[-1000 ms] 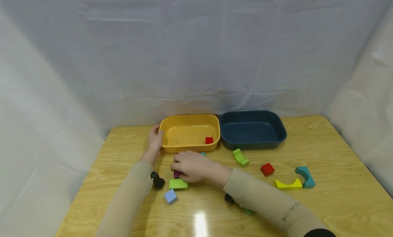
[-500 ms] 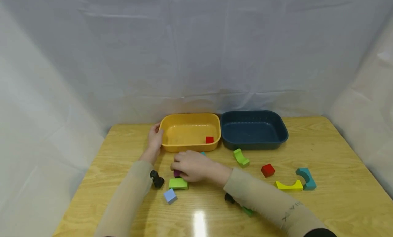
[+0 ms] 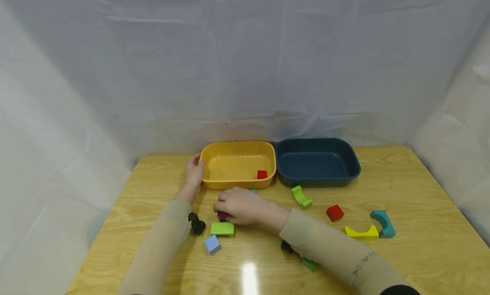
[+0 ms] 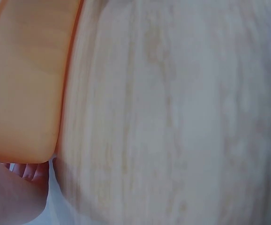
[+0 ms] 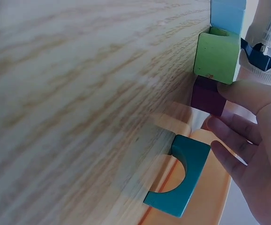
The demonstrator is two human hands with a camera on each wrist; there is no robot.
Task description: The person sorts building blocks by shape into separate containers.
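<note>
My right hand [image 3: 239, 205] lies on the table in front of the yellow tray [image 3: 214, 184]. Its thumb [image 5: 248, 93] and fingers [image 5: 229, 129] pinch a small purple block [image 5: 208, 96], seen as a sliver [image 3: 221, 215] in the head view. A green block [image 3: 223, 229] touches the purple block on the near side. A teal arch [image 5: 182, 180] lies by the tray wall, mostly hidden behind the hand in the head view. My left hand [image 3: 194, 174] rests flat against the tray's left outer wall [image 4: 23, 84]. One red block [image 3: 262, 174] sits inside the tray.
A dark blue tray [image 3: 354, 171] stands right of the yellow one. Loose on the table lie a lavender cube [image 3: 212, 244], green arch [image 3: 301, 197], red cube [image 3: 334, 212], yellow arch [image 3: 360, 232], teal arch [image 3: 383, 222] and a green piece [image 3: 309, 264] under my right forearm.
</note>
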